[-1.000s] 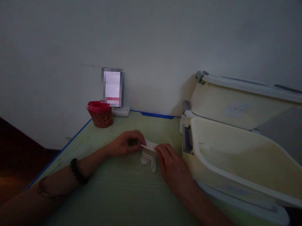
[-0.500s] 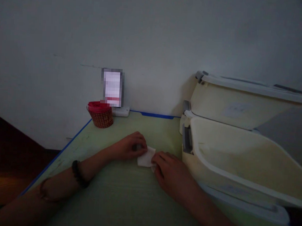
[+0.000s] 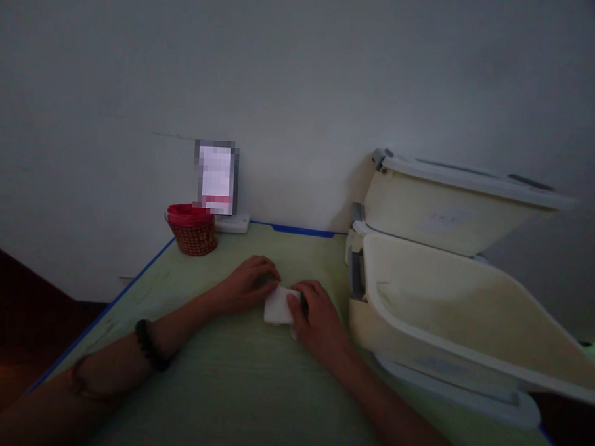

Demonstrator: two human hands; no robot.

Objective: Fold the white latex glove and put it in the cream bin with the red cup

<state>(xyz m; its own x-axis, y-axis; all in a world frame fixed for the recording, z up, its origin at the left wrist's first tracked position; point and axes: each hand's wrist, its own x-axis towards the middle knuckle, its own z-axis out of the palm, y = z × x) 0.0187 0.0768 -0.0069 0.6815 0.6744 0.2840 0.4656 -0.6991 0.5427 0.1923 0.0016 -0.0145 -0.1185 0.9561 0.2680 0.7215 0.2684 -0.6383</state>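
A small, flat white folded piece (image 3: 277, 306), like tissue or cloth, is between my hands just above or on the green tabletop (image 3: 250, 392); its exact kind is too blurred to tell. My left hand (image 3: 249, 285) pinches its upper left corner with thumb and fingertips. From the other side my right hand (image 3: 317, 321) grips the right edge, the thumb lying across the top face and the fingers curled behind. A thin, paler bit sticks out beneath the right thumb. A dark beaded bracelet circles my left wrist.
Close on the right stands a large cream storage bin (image 3: 357, 321), its lid (image 3: 426, 212) raised against the wall. At the back left are a red woven basket (image 3: 195, 237) with a pink-red lining, a white flat block (image 3: 235, 224) and a blurred upright screen (image 3: 217, 177).
My right hand has shifted its grip, with the thumb now over the white piece's face and the fingers farther back. The view has turned slightly, moving the bin left.
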